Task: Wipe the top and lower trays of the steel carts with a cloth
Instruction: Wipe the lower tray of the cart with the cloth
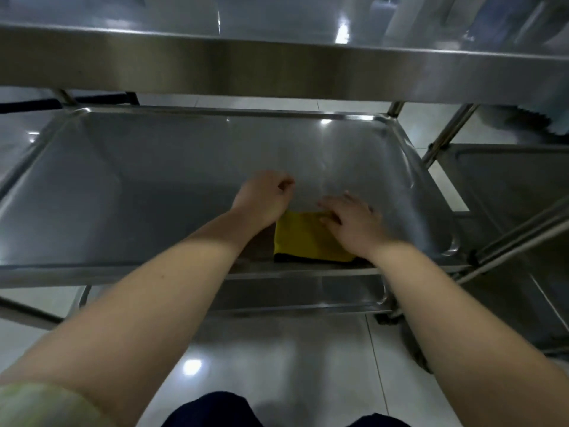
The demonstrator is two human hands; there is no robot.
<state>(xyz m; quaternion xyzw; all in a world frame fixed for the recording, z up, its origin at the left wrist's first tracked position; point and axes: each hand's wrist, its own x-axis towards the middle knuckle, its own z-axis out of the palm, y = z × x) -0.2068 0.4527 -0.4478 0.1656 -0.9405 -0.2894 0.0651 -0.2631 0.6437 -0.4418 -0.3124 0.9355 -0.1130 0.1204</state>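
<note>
**Cloth down on the middle tray, both hands at work**

You crouch at a steel cart [277,69], its top tray [308,23] above your eyeline and its middle tray [154,180] spread out before you. A lower tray [308,295] shows beneath the front rim, and a second cart [508,186] stands just beside the first, to your right. A folded yellow cloth [303,238] lies flat on the middle tray, close to its near edge and right of centre. Your right hand [351,223] rests on the cloth with the fingers spread flat, pressing rather than gripping. Your left hand [264,197] sits at the cloth's far left corner, fingers curled loosely; whether it pinches the fabric cannot be told. By the look of it, you are wiping the middle shelf, or refolding the cloth for the next pass. The next move likely calls for a firm press and long sweeps out toward the left side and far corners.
</note>
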